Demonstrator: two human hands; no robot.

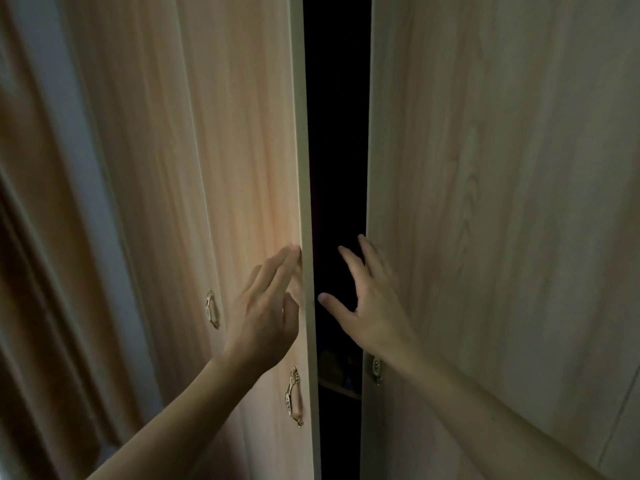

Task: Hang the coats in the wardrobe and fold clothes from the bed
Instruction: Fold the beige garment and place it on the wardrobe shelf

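Note:
Two pale wood wardrobe doors fill the view, standing ajar with a dark gap (337, 150) between them. My left hand (268, 313) lies with straight fingers on the left door (214, 150), its fingertips at the door's inner edge. My right hand (372, 306) is spread with straight fingers at the inner edge of the right door (502, 168), thumb out over the gap. Neither hand holds anything. The inside of the wardrobe is too dark to make out; only a faint shelf edge (341, 389) shows low down. No coats or clothes are in view.
A brass handle (294, 396) sits low on the left door, below my left wrist. Another brass handle (212, 308) is on a further door panel to the left, and a third (377, 368) peeks out under my right wrist. A curtain (41, 271) hangs at far left.

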